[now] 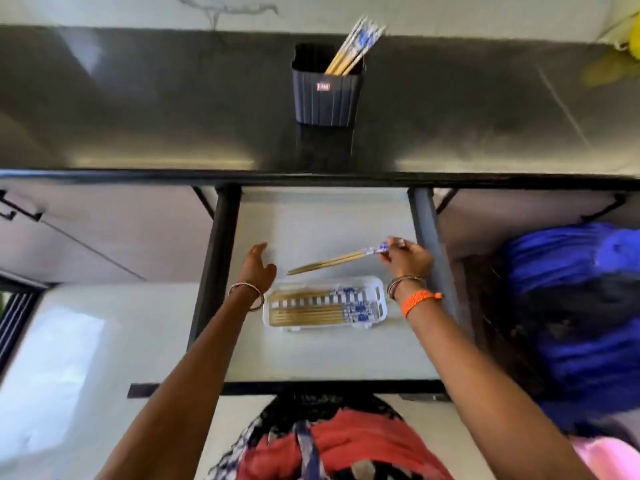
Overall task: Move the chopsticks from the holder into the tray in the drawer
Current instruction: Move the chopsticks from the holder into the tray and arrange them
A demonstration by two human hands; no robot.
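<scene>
A dark ribbed holder [325, 95] stands on the grey counter with several chopsticks [353, 50] leaning out to the right. Below it the drawer [329, 348] is pulled open. A white slotted tray [380, 296] lies in it, with several bamboo chopsticks [311, 311] laid flat, their blue-patterned ends to the right. My right hand [407, 259] pinches the patterned end of a pair of chopsticks [329, 263] held just above the tray's far edge, tips pointing left. My left hand [258, 268] hovers open at the tray's left end, holding nothing.
The counter's dark front edge [311, 176] runs across above the drawer. Dark drawer rails [216, 265] flank both sides. A blue cloth bundle [571, 306] sits at the right. Yellow objects [620, 57] lie at the counter's far right corner.
</scene>
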